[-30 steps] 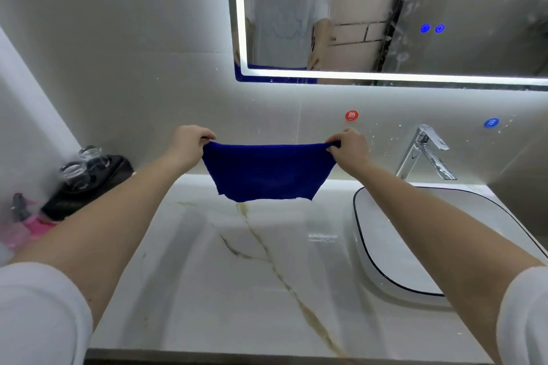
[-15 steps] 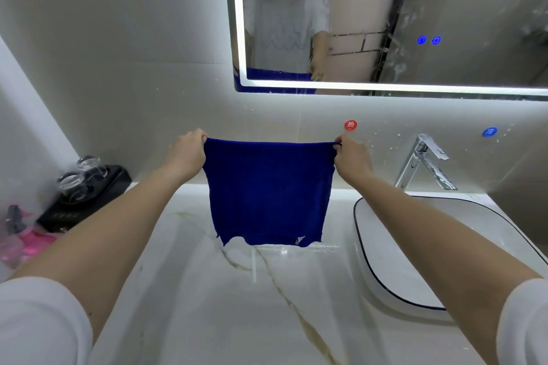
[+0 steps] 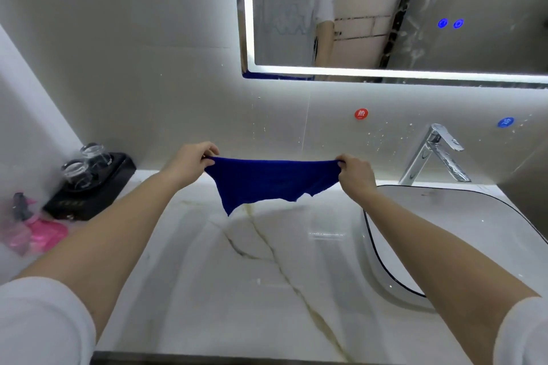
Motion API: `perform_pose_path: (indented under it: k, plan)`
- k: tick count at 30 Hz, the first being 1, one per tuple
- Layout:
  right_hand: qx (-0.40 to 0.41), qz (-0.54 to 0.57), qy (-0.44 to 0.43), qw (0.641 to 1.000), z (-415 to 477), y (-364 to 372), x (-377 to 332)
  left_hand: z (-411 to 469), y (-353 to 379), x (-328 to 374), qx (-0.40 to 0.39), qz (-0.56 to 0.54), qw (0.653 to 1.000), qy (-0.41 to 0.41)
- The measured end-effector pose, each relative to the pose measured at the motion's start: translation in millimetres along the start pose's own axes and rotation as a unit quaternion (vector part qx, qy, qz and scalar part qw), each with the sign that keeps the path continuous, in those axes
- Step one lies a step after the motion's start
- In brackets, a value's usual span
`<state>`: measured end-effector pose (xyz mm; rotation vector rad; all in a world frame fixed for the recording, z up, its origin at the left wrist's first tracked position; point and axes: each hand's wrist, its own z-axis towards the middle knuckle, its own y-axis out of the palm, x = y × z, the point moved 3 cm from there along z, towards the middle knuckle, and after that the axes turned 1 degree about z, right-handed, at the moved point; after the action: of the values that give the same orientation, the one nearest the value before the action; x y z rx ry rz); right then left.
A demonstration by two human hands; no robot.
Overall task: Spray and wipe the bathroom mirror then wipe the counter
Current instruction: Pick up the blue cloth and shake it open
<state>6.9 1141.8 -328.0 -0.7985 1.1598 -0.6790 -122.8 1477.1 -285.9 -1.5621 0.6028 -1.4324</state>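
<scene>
The middle of the counter (image 3: 237, 290) lies open from the near edge to the far wall, a wide lane between the two forearms; the blue cloth (image 3: 267, 181), pinched taut between the left hand (image 3: 189, 161) and the right hand (image 3: 354, 176), hangs across the far end of that lane; on the right the basin (image 3: 382, 261) bounds it, with the tap (image 3: 436, 154) standing behind at the far wall; at far left a black tray (image 3: 89, 201) carrying two glasses (image 3: 78, 170) fills the corner, and a pink spray bottle (image 3: 38, 231) stands just nearer; bare wall separates the cloth from the mirror (image 3: 385, 9) above.
</scene>
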Motion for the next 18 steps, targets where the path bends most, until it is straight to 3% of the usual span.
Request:
perform_pose_path:
  k: [9,18]
  plan:
    - [-0.195,-0.035,0.023,0.980,-112.4,64.7,74.3,-119.7,94.8,-48.5,-0.221,0.060,0.972,-0.055]
    - [-0.309,-0.057,0.087,0.946,-178.4,104.4,111.7,-192.1,158.1,-77.9,-0.326,0.023,0.938,-0.114]
